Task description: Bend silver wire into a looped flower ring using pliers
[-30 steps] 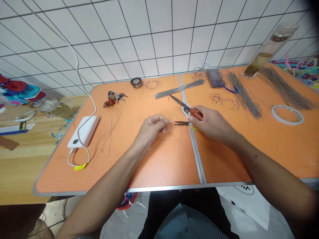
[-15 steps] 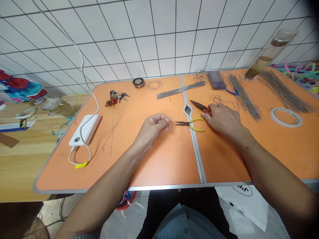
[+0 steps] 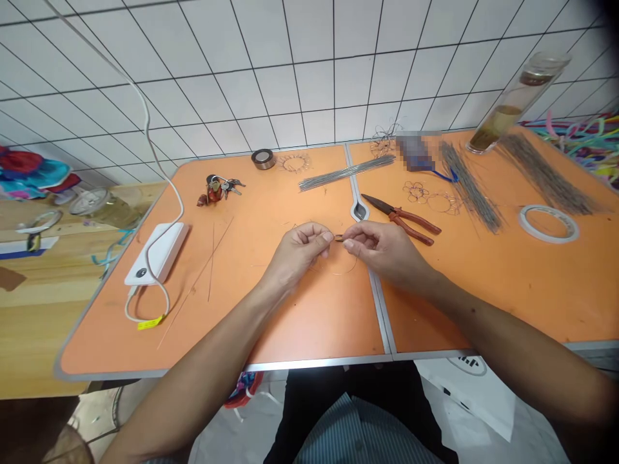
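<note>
My left hand (image 3: 302, 251) is closed in a pinch on a thin wire (image 3: 344, 273), which curves in a loop below the fingers. Close beside it, my right hand (image 3: 387, 251) has its fingers curled round small pliers; only their dark jaw tips (image 3: 339, 238) show between the two hands, and the yellow handles are hidden under the hand. Larger pliers with red-brown handles (image 3: 411, 221) lie on the orange table (image 3: 329, 322), just beyond the right hand. Two loose wires (image 3: 211, 258) cross on the table to the left.
A bundle of straight wires (image 3: 345, 173) lies behind the hands. Farther right are more wire bundles (image 3: 471, 187), flower-shaped wire pieces (image 3: 416, 191), a white tape ring (image 3: 549, 223) and a glass bottle (image 3: 512, 109). Keys (image 3: 220, 189), dark tape (image 3: 263, 159) and a cabled power bank (image 3: 157, 253) lie left.
My right hand has let go of the red-brown-handled pliers and moved left onto the yellow-handled pliers, covering them. My left hand keeps its pinch in about the same place.
</note>
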Demonstrator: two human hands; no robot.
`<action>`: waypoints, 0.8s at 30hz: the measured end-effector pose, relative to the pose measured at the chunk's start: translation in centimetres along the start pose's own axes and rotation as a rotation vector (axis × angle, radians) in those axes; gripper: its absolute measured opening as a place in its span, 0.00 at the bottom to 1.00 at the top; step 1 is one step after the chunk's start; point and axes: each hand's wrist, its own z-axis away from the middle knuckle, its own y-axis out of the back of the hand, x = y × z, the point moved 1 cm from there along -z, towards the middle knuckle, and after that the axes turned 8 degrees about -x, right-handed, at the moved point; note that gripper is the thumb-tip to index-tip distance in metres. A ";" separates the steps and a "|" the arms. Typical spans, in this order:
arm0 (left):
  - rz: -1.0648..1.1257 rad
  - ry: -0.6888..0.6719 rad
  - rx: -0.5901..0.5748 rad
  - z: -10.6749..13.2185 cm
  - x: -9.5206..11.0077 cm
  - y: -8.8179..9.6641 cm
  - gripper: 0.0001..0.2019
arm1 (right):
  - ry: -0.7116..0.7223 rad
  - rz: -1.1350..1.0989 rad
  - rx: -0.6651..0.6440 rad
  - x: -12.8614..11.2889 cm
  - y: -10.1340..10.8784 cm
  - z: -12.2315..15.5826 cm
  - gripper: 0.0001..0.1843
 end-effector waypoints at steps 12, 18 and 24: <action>-0.238 -0.137 0.020 0.5 0.2 -0.8 0.08 | -0.040 -0.181 0.007 0.3 -0.6 0.1 0.10; -0.227 -0.143 0.040 0.5 0.5 -0.8 0.07 | -0.049 -0.223 0.019 -0.2 -0.3 0.1 0.10; -0.203 -0.157 0.028 0.5 0.3 -0.8 0.05 | -0.050 -0.183 0.040 -0.3 -0.1 0.3 0.11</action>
